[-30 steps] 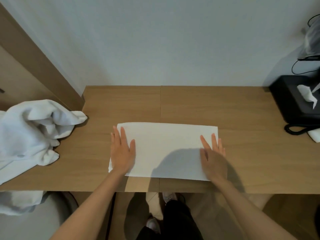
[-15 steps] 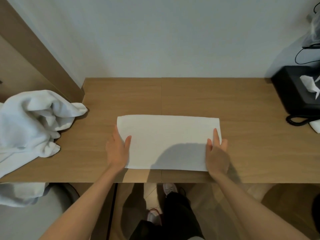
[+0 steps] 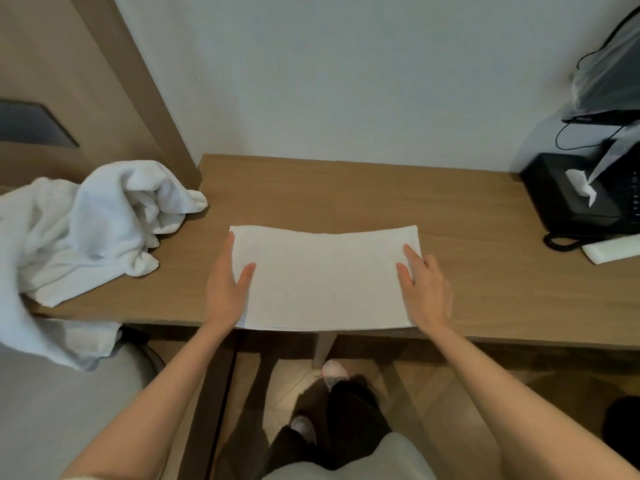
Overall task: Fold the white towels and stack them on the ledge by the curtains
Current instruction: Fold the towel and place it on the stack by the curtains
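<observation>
Your left hand [image 3: 225,292] and right hand [image 3: 427,292] flank the towel [image 3: 325,282], thumbs on top; whether fingers tuck beneath, I cannot tell. Soft, light, floppy: grip both ends.
</observation>
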Demonstrator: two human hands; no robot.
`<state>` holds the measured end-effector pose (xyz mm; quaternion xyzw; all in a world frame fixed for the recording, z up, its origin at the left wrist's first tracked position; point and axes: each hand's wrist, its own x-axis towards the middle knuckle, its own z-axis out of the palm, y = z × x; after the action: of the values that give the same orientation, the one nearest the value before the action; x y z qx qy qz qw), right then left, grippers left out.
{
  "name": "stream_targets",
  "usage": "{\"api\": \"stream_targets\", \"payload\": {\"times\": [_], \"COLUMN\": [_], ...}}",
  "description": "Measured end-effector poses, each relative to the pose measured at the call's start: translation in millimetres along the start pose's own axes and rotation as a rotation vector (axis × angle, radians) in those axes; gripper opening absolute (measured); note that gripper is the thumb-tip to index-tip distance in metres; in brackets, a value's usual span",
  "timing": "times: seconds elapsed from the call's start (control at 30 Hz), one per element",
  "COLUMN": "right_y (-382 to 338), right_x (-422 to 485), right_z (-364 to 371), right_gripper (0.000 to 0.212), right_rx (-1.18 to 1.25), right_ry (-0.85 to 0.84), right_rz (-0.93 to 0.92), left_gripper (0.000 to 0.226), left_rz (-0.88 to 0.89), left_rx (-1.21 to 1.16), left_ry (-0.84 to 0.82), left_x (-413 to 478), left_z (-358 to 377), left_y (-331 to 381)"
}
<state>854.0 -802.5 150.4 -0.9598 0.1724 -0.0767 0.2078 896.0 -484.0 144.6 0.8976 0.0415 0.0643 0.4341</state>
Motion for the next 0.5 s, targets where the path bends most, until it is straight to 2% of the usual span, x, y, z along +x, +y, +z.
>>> {"api": "stream_targets", "payload": {"times": [0.2,0.5], "right_y": [-31,-77], "right_x": [-10,-47], "right_z": [-19,-18], "right_gripper": [0.044,0.042], "right_rx": [0.245,0.369], "right_ry": [0.037,-0.144], "right_rz": [-0.192,-0.436], "left_gripper": [0.053,0.044], "left_rz": [0.006,-0.211], "left_rx": [-0.024,-0.028], "left_ry": [0.176,0.413], "left_x": [-42,-164], "left_z": [-57,-106], "left_y": [4,-9]}}
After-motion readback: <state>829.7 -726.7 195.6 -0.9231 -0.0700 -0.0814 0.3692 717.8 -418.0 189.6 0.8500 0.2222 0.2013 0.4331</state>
